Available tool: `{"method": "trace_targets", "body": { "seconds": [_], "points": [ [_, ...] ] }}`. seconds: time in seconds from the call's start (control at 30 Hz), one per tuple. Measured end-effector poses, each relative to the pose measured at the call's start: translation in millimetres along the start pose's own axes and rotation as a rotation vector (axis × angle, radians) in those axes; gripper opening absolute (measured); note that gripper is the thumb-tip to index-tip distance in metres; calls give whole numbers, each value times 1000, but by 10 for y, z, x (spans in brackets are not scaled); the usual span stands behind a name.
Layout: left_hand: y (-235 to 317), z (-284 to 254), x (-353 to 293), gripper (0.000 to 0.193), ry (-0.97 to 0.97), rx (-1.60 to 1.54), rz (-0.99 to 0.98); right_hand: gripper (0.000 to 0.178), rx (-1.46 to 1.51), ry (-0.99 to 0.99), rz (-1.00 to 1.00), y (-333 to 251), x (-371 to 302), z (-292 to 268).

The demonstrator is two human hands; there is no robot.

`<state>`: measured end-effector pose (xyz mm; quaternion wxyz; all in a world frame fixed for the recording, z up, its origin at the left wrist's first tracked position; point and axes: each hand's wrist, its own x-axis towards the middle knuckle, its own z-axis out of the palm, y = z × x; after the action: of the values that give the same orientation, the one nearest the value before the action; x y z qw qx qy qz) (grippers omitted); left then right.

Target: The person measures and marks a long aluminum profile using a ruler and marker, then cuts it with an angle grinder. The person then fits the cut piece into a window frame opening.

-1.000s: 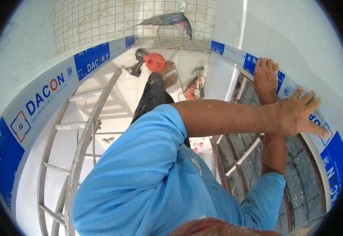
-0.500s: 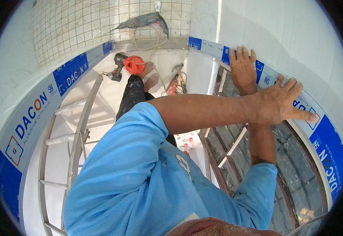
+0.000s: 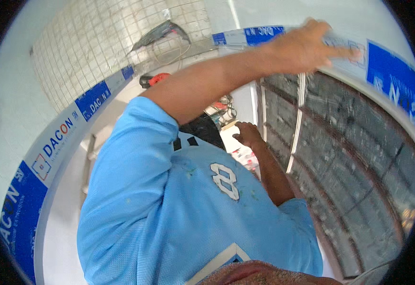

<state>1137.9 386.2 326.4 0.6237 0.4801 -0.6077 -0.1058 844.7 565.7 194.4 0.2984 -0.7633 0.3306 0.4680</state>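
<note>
- Blue-and-white taped frame curves along upper right; left hand lies on its top edge, arm crossing over from lower left, fingers spread flat, palm down, pressing not gripping.
- Hand is motion-blurred, so fingertip contact w/ tape is hard to judge exactly.
- Right hand sits lower, near centre, beside the metal bars of the grille; fingers loosely curled, holding nothing that shows; can't tell if it touches a bar.
- Grille is below the frame, right side: thin pale bars over dark mesh.
- Light-blue shirt fills the lower middle, white print on the chest.
- Wire grid wall at upper left; a grey drill rests against it w/ looped cord just beside.
- Red-orange tool lies below the drill, partly hidden by the left arm.
- Second taped strip runs down the left edge, well apart from both hands.
- Small clutter near the right hand is too blurred to name.
</note>
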Motion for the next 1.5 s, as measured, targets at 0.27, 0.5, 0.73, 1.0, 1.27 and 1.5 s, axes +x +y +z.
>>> {"method": "trace_targets", "body": {
  "seconds": [0.27, 0.5, 0.73, 1.0, 1.27, 1.5],
  "points": [
    [-77, -339, 217, 78, -502, 219, -58, 56, 562, 217, 151, 291, -348, 1043],
    [-153, -361, 160, 85, -403, 310, 64, 44, 687, 507, 102, 304, -263, 2260],
    [58, -433, 260, 100, -532, 193, 73, 44, 989, 511, 166, 425, -354, 2799],
    [111, -463, 315, 116, -638, 154, 60, 44, 1189, 531, 189, 538, -415, 3107],
    [199, -475, 317, 120, -686, 305, -28, 44, 1293, 589, 148, 810, -327, 3629],
    [115, -464, 263, 123, -632, 320, 74, 44, 1254, 411, 228, 777, -844, 3343]
  ]
}}
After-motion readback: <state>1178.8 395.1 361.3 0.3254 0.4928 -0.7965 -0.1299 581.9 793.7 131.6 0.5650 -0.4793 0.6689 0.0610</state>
